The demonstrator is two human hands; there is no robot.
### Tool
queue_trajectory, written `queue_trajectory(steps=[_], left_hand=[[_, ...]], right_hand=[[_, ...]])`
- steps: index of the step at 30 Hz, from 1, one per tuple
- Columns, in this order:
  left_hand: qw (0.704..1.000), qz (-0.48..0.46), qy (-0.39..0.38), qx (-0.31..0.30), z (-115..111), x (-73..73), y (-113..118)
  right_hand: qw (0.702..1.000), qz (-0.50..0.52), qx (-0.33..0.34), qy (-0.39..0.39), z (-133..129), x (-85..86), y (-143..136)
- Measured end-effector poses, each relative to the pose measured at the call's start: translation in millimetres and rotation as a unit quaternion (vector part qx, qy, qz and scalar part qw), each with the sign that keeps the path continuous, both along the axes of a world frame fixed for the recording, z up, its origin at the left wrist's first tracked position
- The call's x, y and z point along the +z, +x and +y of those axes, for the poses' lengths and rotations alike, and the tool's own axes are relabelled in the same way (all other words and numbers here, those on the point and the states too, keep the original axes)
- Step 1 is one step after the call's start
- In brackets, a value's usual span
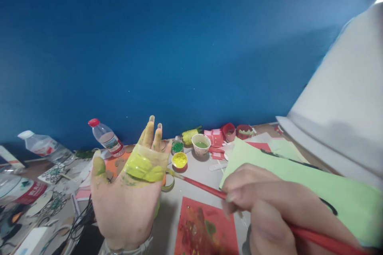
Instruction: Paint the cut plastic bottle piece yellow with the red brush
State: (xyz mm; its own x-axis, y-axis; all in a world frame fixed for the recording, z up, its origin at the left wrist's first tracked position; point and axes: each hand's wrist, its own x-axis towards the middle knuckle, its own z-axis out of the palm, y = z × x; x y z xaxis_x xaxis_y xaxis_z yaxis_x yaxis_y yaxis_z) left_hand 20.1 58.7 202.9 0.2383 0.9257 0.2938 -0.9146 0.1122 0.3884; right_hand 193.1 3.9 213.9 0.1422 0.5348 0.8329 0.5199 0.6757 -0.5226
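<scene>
My left hand (pixel 124 207) is raised, palm toward me, fingers stretched up and thumb apart. A translucent band (pixel 146 164) smeared with wet yellow paint lies across its fingers; whether it runs all the way round is hidden. Green and yellow paint marks the thumb and fingertips. Pinched in my right hand (pixel 269 203) is a red-handled paintbrush (pixel 203 186), its bristles by the band's lower right edge. Beyond the brush tip stand a small tub of yellow paint (pixel 179 160), a tub of green paint (pixel 177 147) and a paper cup (pixel 201 144) of greenish liquid.
A paint-stained red sheet (pixel 206 227) lies in front, and light green paper (pixel 287 175) carries a dark brush (pixel 293 158) on the right. Plastic bottles (pixel 106 138), cables and paper scraps crowd the left. Red containers (pixel 229 132) stand at the back by the blue wall (pixel 191 48).
</scene>
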Motion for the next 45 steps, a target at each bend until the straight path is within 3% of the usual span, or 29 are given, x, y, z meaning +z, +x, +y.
queue_trajectory(steps=[3,6,8,13,16,23,32,35,38,43,45], left_hand=[[1.0,-0.002,0.0,0.005,1,0.6,0],[1.0,-0.011,-0.001,-0.008,3,2.3,0],[0.999,-0.03,0.011,-0.036,5,2.7,0],[0.988,-0.071,0.014,-0.137,7,0.7,2],[0.982,-0.084,-0.004,-0.172,5,1.3,4],[0.978,-0.103,-0.005,-0.182,-5,6.9,1],[0.988,-0.075,0.03,-0.135,-6,1.1,6],[0.991,-0.02,0.026,-0.13,-9,4.6,7],[0.995,0.032,0.047,-0.082,-7,3.5,7],[0.994,0.068,0.081,0.03,16,-23.0,15],[0.993,0.087,0.069,0.04,26,-36.4,19]], right_hand=[[0.999,0.008,-0.05,-0.005,6,2.1,7],[0.995,-0.05,-0.078,-0.023,12,6.8,15],[0.991,-0.113,-0.048,-0.054,17,9.5,17],[0.956,-0.173,0.074,-0.224,25,9.8,7],[0.946,-0.187,0.129,-0.231,25,9.5,2],[0.937,-0.226,0.127,-0.232,26,11.1,2],[0.936,-0.256,0.058,-0.233,27,2.8,-9],[0.933,-0.266,0.042,-0.237,28,2.9,-8],[0.928,-0.279,0.031,-0.245,29,2.2,-8],[0.934,-0.259,0.03,-0.245,31,-0.6,-8],[0.933,-0.26,0.029,-0.246,31,-0.8,-8]])
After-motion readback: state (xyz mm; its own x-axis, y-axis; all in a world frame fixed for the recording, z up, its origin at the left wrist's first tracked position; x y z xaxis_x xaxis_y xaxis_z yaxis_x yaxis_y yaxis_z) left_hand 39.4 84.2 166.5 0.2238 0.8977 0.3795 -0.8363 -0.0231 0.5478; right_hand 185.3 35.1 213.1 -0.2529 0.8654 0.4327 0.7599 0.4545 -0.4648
